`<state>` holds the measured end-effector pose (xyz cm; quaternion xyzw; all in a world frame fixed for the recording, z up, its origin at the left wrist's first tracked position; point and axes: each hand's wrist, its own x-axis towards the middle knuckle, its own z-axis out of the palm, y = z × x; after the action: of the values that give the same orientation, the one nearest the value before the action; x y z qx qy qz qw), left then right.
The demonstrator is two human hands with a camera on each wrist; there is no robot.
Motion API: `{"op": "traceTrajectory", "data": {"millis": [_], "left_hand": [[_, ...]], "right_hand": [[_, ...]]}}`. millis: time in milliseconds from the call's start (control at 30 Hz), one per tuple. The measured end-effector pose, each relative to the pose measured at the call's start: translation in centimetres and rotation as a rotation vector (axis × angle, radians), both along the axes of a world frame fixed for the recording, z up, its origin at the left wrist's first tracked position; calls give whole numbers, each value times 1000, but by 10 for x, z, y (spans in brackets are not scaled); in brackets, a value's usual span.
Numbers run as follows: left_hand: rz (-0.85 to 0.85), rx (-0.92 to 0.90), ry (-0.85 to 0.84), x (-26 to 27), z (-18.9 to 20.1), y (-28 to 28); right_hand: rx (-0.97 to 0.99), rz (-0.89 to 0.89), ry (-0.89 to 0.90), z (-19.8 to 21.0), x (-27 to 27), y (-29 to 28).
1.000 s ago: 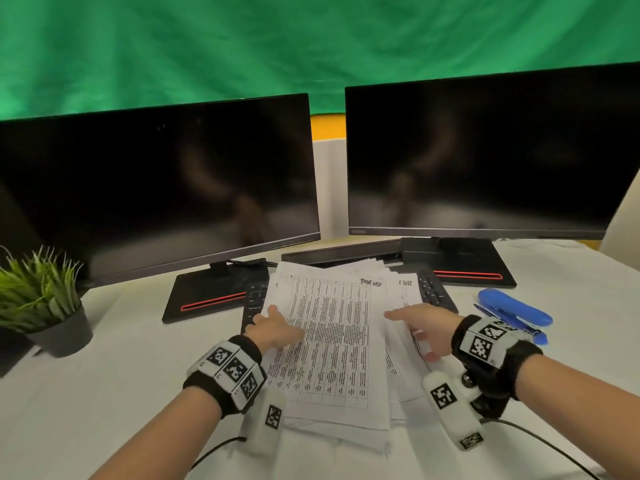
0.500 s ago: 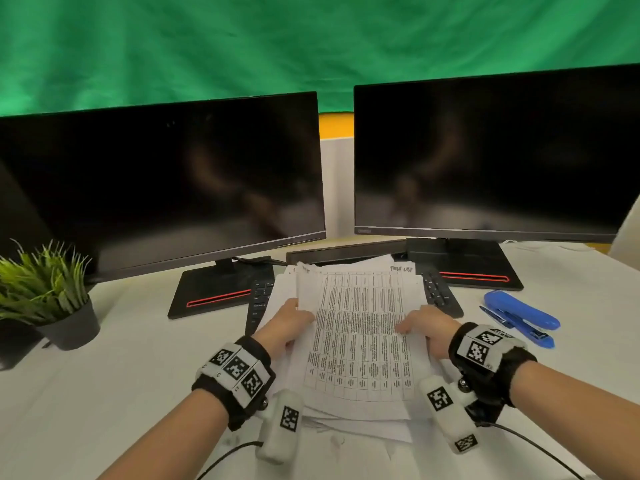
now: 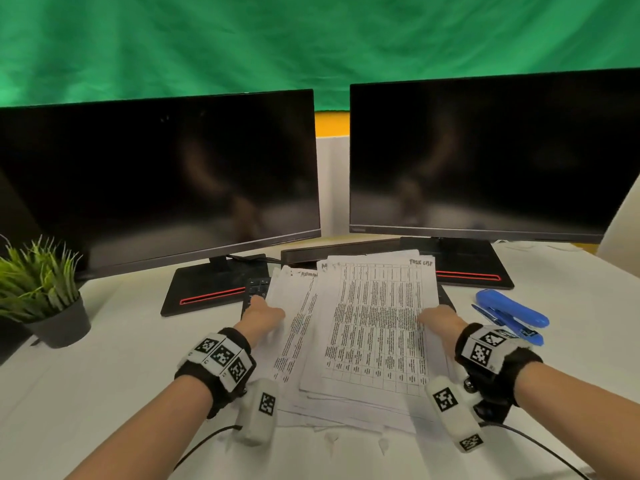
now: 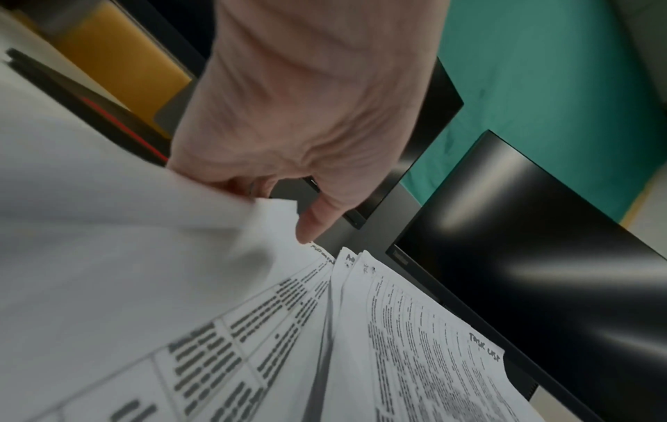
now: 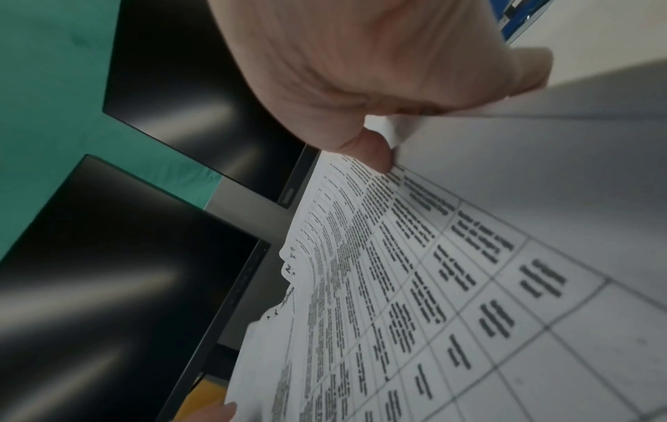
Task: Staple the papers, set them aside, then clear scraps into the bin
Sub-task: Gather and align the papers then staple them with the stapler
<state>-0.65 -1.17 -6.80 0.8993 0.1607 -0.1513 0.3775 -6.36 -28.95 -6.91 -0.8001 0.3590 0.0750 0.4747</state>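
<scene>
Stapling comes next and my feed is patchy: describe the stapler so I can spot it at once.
Start at the right monitor and drop to the white desk in front of its stand. The stapler lies there, just beyond the right hand, the only bright blue thing on the desk.

R hand (image 5: 361, 71) pinching R edge of papers (image 5: 415, 285), thumb on top sheet, fingers curled under. Sheets fanned, printed tables facing up, text blurred. 2 dark monitors (image 5: 126, 285) behind, green backdrop (image 5: 54, 71) top-left. Bit of blue stapler (image 5: 516, 22) at top edge. Fingertip of other hand (image 5: 220, 411) at bottom.
</scene>
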Motion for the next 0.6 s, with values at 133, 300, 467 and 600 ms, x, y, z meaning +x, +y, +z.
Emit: {"op": "traceTrajectory", "data": {"millis": [133, 300, 467, 600], "left_hand": [[-25, -10, 2, -2, 2, -5], [-28, -137, -38, 7, -6, 0], [-18, -324, -15, 2, -5, -4], [78, -445, -48, -6, 3, -13]], "right_hand": [[-4, -26, -44, 5, 3, 5], [38, 15, -79, 14, 2, 1], [49, 70, -98, 12, 1, -4], [83, 96, -87, 8, 1, -2]]}}
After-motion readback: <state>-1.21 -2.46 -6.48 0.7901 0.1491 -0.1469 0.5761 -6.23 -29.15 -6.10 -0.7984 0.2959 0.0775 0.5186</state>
